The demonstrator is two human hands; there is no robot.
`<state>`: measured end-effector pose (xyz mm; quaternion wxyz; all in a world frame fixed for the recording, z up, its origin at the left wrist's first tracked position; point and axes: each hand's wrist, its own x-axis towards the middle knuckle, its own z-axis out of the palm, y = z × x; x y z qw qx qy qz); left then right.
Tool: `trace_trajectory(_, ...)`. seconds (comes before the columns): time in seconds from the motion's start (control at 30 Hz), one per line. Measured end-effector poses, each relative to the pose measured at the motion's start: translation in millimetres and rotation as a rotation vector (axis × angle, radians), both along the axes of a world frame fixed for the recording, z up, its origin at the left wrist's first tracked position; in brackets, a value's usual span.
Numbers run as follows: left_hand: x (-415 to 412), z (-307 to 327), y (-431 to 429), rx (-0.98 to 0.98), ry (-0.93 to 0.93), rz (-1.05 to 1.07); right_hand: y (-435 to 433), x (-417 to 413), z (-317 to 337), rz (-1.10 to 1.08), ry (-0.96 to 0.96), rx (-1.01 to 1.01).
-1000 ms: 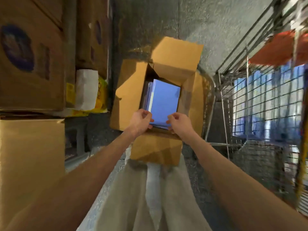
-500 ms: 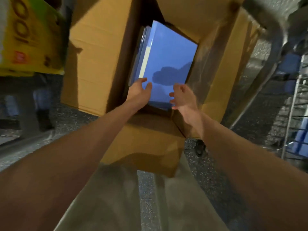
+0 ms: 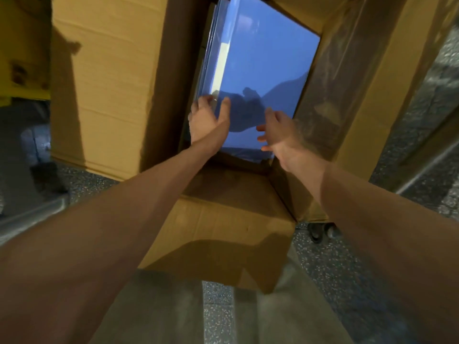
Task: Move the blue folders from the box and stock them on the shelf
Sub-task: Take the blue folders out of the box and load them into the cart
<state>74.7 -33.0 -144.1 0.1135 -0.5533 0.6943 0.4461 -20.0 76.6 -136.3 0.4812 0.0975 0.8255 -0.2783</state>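
An open cardboard box [image 3: 104, 90] fills the upper part of the head view, its flaps spread outward. Inside lies a stack of glossy blue folders [image 3: 263, 58], with more folder edges showing along the stack's left side. My left hand [image 3: 207, 120] reaches into the box and grips the near left corner of the stack, thumb lying on top and fingers over the left edge. My right hand [image 3: 277, 131] hovers just above the near right part of the top folder, fingers spread and loosely bent, holding nothing. Shadows of both hands fall on the top folder.
The box stands on a speckled grey floor [image 3: 347, 274]. A yellow carton [image 3: 22, 45] is at the upper left. A small black caster wheel [image 3: 319, 230] shows beside the box's near right corner. My light trousers [image 3: 159, 309] fill the bottom.
The view has closed in on the box. Both hands have reached deeper inside: the left has moved onto the stack's left corner, the right has let go of the near edge and spread open.
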Motion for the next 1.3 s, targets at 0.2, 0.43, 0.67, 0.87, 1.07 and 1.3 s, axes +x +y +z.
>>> trace_trajectory(0.2,-5.5,-2.2,-14.4,0.109,0.096,0.124,-9.4,-9.0,2.7,0.033,0.074,-0.045)
trace_trajectory(0.43,-22.5,40.4,6.9,0.614,0.224,0.276,-24.1,-29.7,27.0,0.084,0.197,-0.096)
trace_trajectory(0.67,-3.8,23.1,-17.0,0.112,-0.02,-0.03,-7.7,-46.2,25.8,0.176,0.159,-0.07)
trace_trajectory(0.87,-10.5,10.8,-17.3,0.125,-0.126,0.057,-9.1,-39.6,18.3,0.169,0.174,-0.1)
trace_trajectory(1.07,-11.3,32.8,-4.7,0.062,-0.06,0.13,-6.7,-37.9,29.0,0.22,0.188,-0.118)
trace_trajectory(1.3,-11.1,54.7,-0.9,0.365,0.242,0.433,-5.1,-44.0,46.2,0.155,0.106,-0.041)
